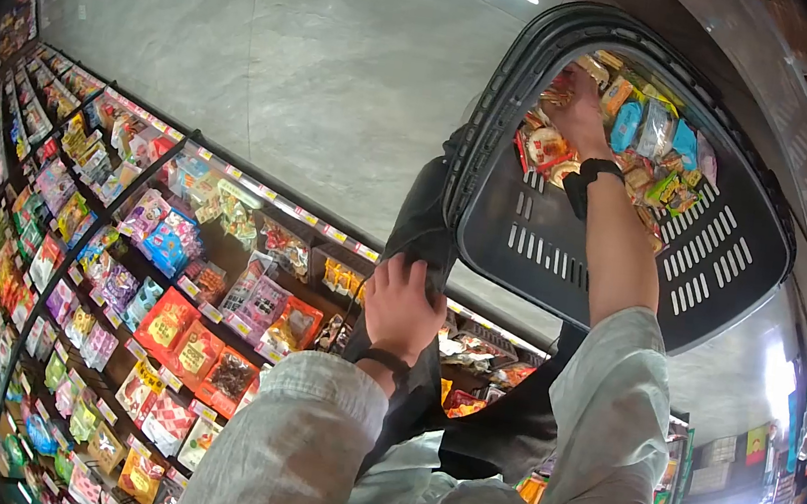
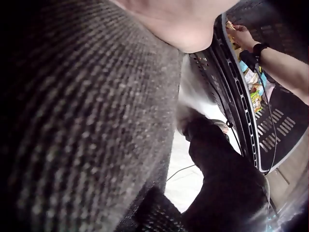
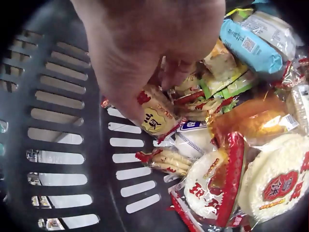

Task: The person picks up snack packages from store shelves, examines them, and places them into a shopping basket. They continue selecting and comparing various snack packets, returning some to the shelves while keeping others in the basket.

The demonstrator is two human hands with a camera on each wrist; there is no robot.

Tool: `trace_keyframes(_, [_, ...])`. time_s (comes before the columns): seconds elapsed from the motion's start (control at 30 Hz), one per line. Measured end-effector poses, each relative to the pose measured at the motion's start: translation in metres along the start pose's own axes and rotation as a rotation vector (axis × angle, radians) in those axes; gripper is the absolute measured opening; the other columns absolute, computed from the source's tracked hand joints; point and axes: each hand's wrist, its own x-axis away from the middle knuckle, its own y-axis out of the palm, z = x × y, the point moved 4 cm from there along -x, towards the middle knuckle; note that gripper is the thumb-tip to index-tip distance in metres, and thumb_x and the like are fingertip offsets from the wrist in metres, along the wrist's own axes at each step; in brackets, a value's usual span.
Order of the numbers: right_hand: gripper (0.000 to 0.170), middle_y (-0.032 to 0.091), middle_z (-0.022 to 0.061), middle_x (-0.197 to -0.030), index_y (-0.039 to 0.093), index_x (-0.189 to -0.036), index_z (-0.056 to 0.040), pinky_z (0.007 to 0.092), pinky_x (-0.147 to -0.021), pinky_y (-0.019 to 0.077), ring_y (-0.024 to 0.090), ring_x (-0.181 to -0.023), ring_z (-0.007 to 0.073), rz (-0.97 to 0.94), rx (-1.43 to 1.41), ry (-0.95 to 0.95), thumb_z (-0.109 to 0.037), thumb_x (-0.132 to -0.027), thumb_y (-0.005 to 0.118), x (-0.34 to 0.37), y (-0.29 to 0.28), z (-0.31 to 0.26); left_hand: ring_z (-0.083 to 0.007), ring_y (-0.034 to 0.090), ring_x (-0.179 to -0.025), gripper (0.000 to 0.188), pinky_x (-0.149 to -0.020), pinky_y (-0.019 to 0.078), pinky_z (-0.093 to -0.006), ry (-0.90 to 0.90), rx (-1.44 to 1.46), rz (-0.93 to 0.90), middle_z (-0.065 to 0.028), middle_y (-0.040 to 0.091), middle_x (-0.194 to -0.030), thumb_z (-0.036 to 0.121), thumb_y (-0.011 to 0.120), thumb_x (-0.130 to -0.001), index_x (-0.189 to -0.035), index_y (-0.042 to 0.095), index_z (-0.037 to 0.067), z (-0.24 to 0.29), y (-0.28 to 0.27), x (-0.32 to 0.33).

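Inside a dark grey plastic basket [image 1: 553,225], the right hand [image 1: 579,114] reaches among wrapped snacks at the far side. In the right wrist view this hand [image 3: 154,53] curls over a small clear packet with red ends [image 3: 158,116], its thumb against the wrapper; the other fingertips are partly hidden. Round white crackers [image 3: 275,186] and a blue packet [image 3: 251,46] lie close by. The left hand [image 1: 403,309] rests on a dark-trousered knee with fingers spread, holding nothing. Only part of the left hand [image 2: 178,24] shows in the left wrist view.
Shelves of bagged snacks [image 1: 183,326] run along the left and beneath the legs. Grey floor [image 1: 325,71] stretches ahead. Slots pierce the basket's side [image 3: 101,145]. A thin dark cable [image 2: 274,125] hangs in front of the basket in the left wrist view.
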Motion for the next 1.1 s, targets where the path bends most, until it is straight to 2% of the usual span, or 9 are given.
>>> trace_keyframes(0.1, [0.07,0.061,0.0211,-0.13,0.054,-0.134,-0.0056,0.0444,-0.105,0.047,0.059,-0.12,0.0382,-0.104,0.309,0.04,-0.024,-0.075,0.087,0.004,0.001,0.005,-0.0379,0.054,-0.122,0.049,-0.102,0.0461,-0.0505,0.005,-0.005,-0.002,-0.0171,0.059,-0.129,0.032,0.072,-0.076,-0.118,0.063,0.009,0.003,0.0,-0.002])
trace_keyframes(0.2, [0.069,0.06,0.0208,-0.131,0.053,-0.131,-0.0049,0.0443,-0.109,0.044,0.054,-0.127,0.0382,-0.099,0.14,0.11,-0.028,-0.076,0.087,0.003,-0.014,-0.002,-0.0381,0.054,-0.122,0.049,-0.102,0.046,-0.0505,0.014,-0.003,0.0,-0.017,0.059,-0.128,0.032,0.072,-0.076,-0.119,0.063,0.009,0.009,-0.002,-0.002])
trace_keyframes(0.23, [0.063,0.061,0.0201,-0.127,0.056,-0.126,-0.0055,0.0459,-0.108,0.0432,0.053,-0.126,0.0394,-0.131,0.035,0.324,-0.027,-0.075,0.087,0.006,-0.022,-0.006,-0.038,0.054,-0.122,0.049,-0.102,0.0459,-0.0504,0.013,-0.012,-0.008,-0.0169,0.059,-0.128,0.031,0.072,-0.076,-0.119,0.063,0.009,0.011,-0.001,-0.003])
trace_keyframes(0.37, [0.061,0.061,0.0178,-0.12,0.059,-0.123,-0.0081,0.0475,-0.103,0.0444,0.053,-0.118,0.0404,0.152,0.354,0.055,-0.022,-0.07,0.087,0.007,-0.044,-0.022,-0.0376,0.054,-0.121,0.049,-0.103,0.0458,-0.0501,0.007,-0.015,-0.009,-0.0168,0.059,-0.128,0.031,0.071,-0.077,-0.12,0.064,0.008,0.012,-0.006,-0.005])
trace_keyframes(0.67, [0.06,0.046,0.0147,-0.144,0.063,-0.127,-0.0209,0.0515,-0.113,0.0375,0.044,-0.133,0.0397,0.039,0.655,-0.123,-0.026,-0.072,0.085,-0.018,-0.033,-0.014,-0.037,0.055,-0.121,0.049,-0.102,0.0467,-0.0499,-0.003,0.002,-0.002,-0.0166,0.059,-0.128,0.032,0.072,-0.077,-0.119,0.064,0.01,0.005,-0.007,-0.007])
trace_keyframes(0.8, [0.088,0.041,0.017,-0.149,0.043,-0.149,-0.015,0.0501,-0.117,0.0327,0.04,-0.139,0.0364,-0.107,0.592,0.141,-0.036,-0.074,0.086,-0.03,-0.025,-0.002,-0.037,0.055,-0.12,0.049,-0.101,0.047,-0.0501,0.009,0.005,0.01,-0.0166,0.06,-0.128,0.034,0.072,-0.077,-0.119,0.064,0.01,0.004,-0.006,-0.004])
trace_keyframes(0.83, [0.092,0.041,0.016,-0.146,0.041,-0.147,-0.0084,0.0511,-0.115,0.034,0.039,-0.138,0.0363,-0.152,0.686,0.149,-0.041,-0.074,0.085,-0.031,-0.024,-0.001,-0.037,0.055,-0.12,0.049,-0.101,0.0471,-0.0502,0.006,0.004,0.008,-0.0167,0.06,-0.128,0.034,0.072,-0.077,-0.119,0.064,0.01,0.004,-0.004,-0.003])
trace_keyframes(0.97, [0.096,0.038,0.0165,-0.151,0.04,-0.149,-0.0068,0.052,-0.12,0.0267,0.032,-0.143,0.0365,-0.398,0.856,0.287,-0.045,-0.072,0.084,-0.029,-0.041,-0.034,-0.0372,0.056,-0.119,0.047,-0.1,0.0474,-0.0502,-0.009,0.003,0.008,-0.0172,0.06,-0.129,0.033,0.07,-0.078,-0.118,0.065,0.009,0.001,-0.002,-0.003])
trace_keyframes(1.1, [0.097,0.03,0.0154,-0.16,0.034,-0.156,-0.0141,0.0501,-0.123,0.0212,0.022,-0.151,0.0379,-0.393,1.049,0.096,-0.043,-0.075,0.081,-0.026,-0.017,-0.01,-0.0375,0.056,-0.119,0.046,-0.1,0.0477,-0.0504,0.002,0.006,0.018,-0.0177,0.06,-0.128,0.031,0.068,-0.078,-0.118,0.065,0.009,-0.001,0.002,-0.002])
